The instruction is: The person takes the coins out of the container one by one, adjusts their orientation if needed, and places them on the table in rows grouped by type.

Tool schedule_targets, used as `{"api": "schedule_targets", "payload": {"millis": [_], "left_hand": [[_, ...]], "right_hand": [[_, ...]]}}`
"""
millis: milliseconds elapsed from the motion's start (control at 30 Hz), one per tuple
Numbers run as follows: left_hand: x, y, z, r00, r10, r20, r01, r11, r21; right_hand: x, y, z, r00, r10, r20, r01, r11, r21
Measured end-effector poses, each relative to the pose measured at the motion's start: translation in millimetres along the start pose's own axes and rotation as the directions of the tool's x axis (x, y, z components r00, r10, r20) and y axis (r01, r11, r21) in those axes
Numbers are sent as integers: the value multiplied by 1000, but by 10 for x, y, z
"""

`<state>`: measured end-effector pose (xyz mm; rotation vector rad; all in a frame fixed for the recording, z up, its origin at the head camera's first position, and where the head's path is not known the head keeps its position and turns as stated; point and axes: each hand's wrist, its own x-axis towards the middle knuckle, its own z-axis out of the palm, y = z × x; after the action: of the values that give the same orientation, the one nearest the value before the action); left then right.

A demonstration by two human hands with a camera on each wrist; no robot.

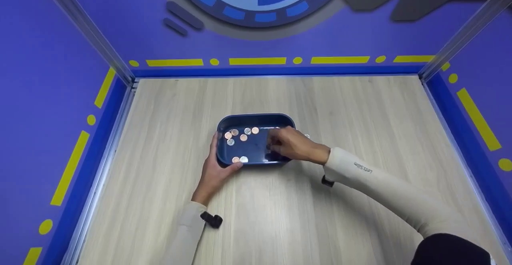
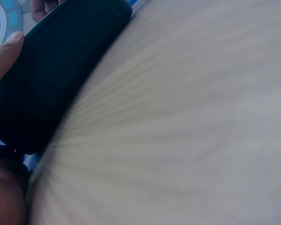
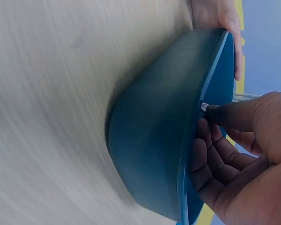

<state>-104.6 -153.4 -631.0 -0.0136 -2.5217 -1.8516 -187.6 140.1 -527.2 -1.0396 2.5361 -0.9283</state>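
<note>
A dark blue rounded rectangular container [image 1: 253, 150] stands on the wooden table in the head view. Copper-coloured and silver coins, such as this copper coin [image 1: 243, 137], lie scattered over its left part. My left hand [image 1: 213, 174] grips the container's near left corner, its thumb at the front rim and its fingers along the left side. Over the right end, my right hand [image 1: 294, 143] reaches inside with curled fingers, blurred in the head view. At its fingertips in the right wrist view, a small silver coin [image 3: 204, 107] is pinched; most of it is hidden.
On the table right of the container, a silver coin [image 1: 307, 136] shows behind my right hand. Blue panels with yellow marks, such as the back wall [image 1: 256, 45], enclose the wooden tabletop [image 1: 272, 217] at the left, back and right.
</note>
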Motion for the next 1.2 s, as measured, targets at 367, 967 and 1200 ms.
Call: {"api": "schedule_targets", "payload": {"millis": [367, 967, 1200], "left_hand": [[-8, -19, -3, 1000, 9, -14, -9, 1000, 4], [-5, -1, -6, 1000, 4, 0, -4, 1000, -4], [-5, -24, 10, 1000, 8, -1, -8, 1000, 4]], "right_hand": [[-224, 69, -140, 998, 21, -55, -15, 995, 102], [-689, 444, -364, 950, 228, -214, -178, 957, 230], [-834, 729, -251, 932, 262, -253, -192, 943, 271]]}}
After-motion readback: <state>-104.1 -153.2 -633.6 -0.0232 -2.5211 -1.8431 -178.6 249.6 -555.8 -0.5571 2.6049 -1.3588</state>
